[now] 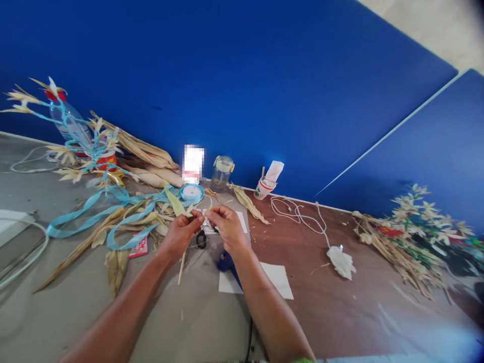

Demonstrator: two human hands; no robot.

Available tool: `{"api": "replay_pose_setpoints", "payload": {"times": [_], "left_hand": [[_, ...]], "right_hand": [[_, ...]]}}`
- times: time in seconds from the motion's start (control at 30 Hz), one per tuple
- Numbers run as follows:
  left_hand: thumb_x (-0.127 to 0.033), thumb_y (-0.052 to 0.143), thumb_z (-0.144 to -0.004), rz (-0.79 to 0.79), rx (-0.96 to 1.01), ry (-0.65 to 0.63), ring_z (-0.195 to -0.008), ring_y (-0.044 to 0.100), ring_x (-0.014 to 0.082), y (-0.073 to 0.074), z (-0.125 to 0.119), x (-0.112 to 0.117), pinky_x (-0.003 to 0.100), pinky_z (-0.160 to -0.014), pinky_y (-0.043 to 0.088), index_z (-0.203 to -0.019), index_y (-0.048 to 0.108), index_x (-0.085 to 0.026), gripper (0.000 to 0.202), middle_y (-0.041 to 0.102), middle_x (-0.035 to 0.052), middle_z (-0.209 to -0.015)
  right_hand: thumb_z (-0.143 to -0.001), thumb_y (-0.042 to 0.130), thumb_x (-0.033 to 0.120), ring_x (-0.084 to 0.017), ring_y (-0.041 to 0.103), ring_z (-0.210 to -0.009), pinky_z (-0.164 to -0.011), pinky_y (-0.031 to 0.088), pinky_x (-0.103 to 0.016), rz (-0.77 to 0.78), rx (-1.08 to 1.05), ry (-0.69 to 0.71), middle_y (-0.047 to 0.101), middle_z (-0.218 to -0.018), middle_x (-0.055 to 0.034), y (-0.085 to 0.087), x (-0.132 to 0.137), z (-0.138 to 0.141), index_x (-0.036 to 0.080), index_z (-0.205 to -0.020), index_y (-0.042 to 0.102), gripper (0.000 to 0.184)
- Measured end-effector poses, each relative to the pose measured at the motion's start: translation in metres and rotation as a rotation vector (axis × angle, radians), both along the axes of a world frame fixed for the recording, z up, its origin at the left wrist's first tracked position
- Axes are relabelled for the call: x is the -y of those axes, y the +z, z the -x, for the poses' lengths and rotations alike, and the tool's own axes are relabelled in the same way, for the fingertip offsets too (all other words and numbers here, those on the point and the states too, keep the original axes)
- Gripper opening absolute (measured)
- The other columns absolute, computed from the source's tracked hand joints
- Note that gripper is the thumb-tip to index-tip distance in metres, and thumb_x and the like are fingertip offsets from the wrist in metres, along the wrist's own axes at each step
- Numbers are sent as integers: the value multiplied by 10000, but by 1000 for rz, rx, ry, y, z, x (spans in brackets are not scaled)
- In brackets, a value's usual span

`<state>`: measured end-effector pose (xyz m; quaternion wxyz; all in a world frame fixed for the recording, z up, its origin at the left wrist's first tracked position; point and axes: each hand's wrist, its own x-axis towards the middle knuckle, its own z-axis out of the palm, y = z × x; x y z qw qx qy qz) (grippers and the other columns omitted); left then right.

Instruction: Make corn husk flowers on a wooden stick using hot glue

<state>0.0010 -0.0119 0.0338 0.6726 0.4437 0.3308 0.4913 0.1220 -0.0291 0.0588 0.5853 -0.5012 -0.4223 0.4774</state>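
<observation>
Bounded at the back by a tall blue partition panel (pixel 245 91). Spreading widest on the right as brown tabletop (pixel 302 322), from a flat white paper sheet (pixel 278 277) to a bundle of straw-coloured dried husks (pixel 393 257). Narrower on the left, between looped light-blue ribbon (pixel 68 233) and left forearm. Printed in green and red on a white paper cup (pixel 262 190), too small to read; likewise on a flat red card (pixel 139 247). Closed in a pinch, left hand (pixel 178 233) and right hand (pixel 229 229) nearly touching, around a tiny pale piece (pixel 204 220) at the fingertips, mostly hidden. Jutting below left hand: a thin pale stick (pixel 182 267); cannot tell whether gripped. Partly under right forearm: a dark-blue tool (pixel 227 262).
</observation>
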Motion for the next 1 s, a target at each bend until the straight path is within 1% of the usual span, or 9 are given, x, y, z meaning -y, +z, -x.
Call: {"api": "replay_pose_setpoints", "payload": {"times": [0.17,0.27,0.43,0.53,0.7,0.77,0.83,0.93,1.0], "left_hand": [[-291,690,-674,14,14,-78,-481,377,56,-8,2,-3,204,-504,328,-656,560,-151,192,435,-57,-545],[-280,702,-660,41,39,-73,-492,395,57,-7,2,-2,198,-498,346,-644,567,-152,187,451,-49,-567],[-299,729,-619,63,80,-47,-535,436,62,-2,0,1,195,-505,364,-692,626,-147,197,517,-26,-632],[-305,727,-626,35,85,-60,-545,447,67,-4,0,1,199,-507,361,-756,657,-143,219,552,-11,-659],[-296,704,-661,-2,11,-37,-544,448,75,-10,2,-2,205,-515,360,-668,631,-134,178,512,-16,-605],[-297,704,-662,2,-1,-18,-530,428,65,-12,3,-4,201,-513,353,-654,623,-133,183,493,-26,-595],[-303,710,-653,22,9,16,-512,399,51,-12,4,-6,194,-502,338,-648,617,-132,195,480,-35,-598],[-308,737,-611,60,39,89,-496,367,38,-9,4,-8,189,-480,316,-622,596,-129,228,465,-44,-607],[-313,752,-583,71,52,136,-490,357,37,-6,4,-9,190,-469,306,-610,581,-128,254,456,-47,-602]], "right_hand": [[-581,664,264,-65,383,-463,-492,300,-215,44,-180,-36,486,-494,61,-2,-5,-6,171,-602,580,128],[-577,662,254,-63,385,-453,-483,292,-215,62,-230,-31,485,-482,60,-2,-6,-8,167,-587,573,124],[-580,671,244,-58,374,-447,-475,264,-210,59,-233,-43,469,-462,67,-1,-5,-5,164,-579,573,126],[-581,665,240,-56,369,-448,-473,259,-207,51,-221,-35,474,-466,64,-1,-4,-3,160,-574,571,124],[-605,646,276,-55,370,-459,-481,281,-204,53,-140,-17,481,-504,61,-3,-3,-1,157,-592,568,143],[-638,622,310,-59,384,-465,-487,302,-205,70,-46,-15,500,-540,56,-4,-3,-4,156,-642,584,158],[-685,587,334,-71,422,-489,-510,337,-209,63,142,-4,533,-584,46,-4,-3,-10,157,-712,607,179],[-746,552,323,-106,526,-608,-609,388,-226,36,594,31,621,-691,13,-3,-3,-21,168,-772,636,179],[-773,542,312,-134,576,-722,-674,393,-238,77,899,71,668,-786,-14,-2,-2,-26,180,-793,649,171]]}}
